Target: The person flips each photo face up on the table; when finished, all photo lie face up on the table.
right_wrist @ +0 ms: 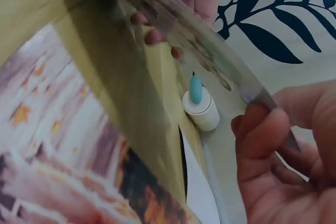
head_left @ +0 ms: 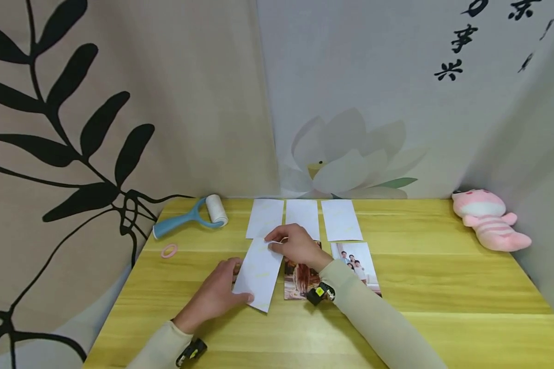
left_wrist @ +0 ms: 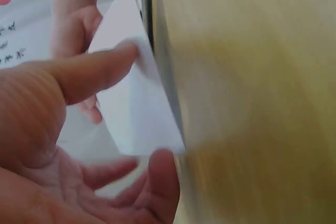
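Observation:
A photo print (head_left: 258, 274), its white back toward the head camera, is tilted up off the table between both hands. At its lower left, my left hand (head_left: 212, 294) holds it; in the left wrist view the thumb lies across the white back (left_wrist: 136, 114) and fingers curl by the lower edge. My right hand (head_left: 300, 248) pinches its upper right corner. The right wrist view shows the print nearly edge-on, bowed, with its picture side (right_wrist: 210, 59) partly visible. Under the right forearm lie two face-up photos, one brownish (head_left: 300, 284), the other a family group (head_left: 364, 264).
Three white cards, left (head_left: 264, 218), middle (head_left: 302, 211) and right (head_left: 341, 220), form a row at the table's back edge. Back left are a blue-handled lint roller (head_left: 177, 224) and a pink ring (head_left: 169, 250). A pink plush toy (head_left: 489, 220) lies at the back right.

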Motion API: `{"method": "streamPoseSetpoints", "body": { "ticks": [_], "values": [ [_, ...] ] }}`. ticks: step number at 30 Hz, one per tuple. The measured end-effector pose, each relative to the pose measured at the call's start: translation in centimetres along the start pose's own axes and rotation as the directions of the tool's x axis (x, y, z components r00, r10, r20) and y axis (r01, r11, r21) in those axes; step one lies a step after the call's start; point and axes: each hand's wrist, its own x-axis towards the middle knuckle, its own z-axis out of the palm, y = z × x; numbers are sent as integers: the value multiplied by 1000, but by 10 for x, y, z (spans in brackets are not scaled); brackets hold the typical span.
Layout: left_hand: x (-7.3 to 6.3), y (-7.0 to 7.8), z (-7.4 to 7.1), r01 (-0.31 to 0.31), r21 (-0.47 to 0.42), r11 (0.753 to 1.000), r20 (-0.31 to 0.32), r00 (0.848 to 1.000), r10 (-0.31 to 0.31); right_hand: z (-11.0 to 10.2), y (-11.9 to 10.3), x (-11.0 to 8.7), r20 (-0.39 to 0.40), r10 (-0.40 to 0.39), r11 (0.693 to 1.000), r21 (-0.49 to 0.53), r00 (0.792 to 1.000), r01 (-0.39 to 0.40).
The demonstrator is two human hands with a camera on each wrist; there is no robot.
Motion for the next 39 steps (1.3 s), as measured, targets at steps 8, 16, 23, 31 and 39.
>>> {"method": "streamPoseSetpoints", "body": {
  "ticks": [8, 16, 23, 31, 39],
  "values": [
    [-3, 19, 3, -71, 26, 997, -132, 988, 74, -3, -15, -8, 3, 96, 979, 180, 995, -95],
    [-4, 32, 5, -167, -60, 984, -161, 975, 155, -2, -25, -11, -26, 61, 967, 248, 998, -53],
    [-2, 34, 7, -250, -145, 957, -228, 950, 214, -3, -31, -12, -52, 65, 961, 273, 997, -48],
    [1, 32, 5, -357, -148, 922, -401, 874, 274, -5, -35, -14, -100, 22, 937, 350, 995, 14],
    [6, 21, -6, -238, -312, 920, -411, 907, 95, -11, -36, -21, -138, -35, 973, 220, 990, 65]
  ]
}}
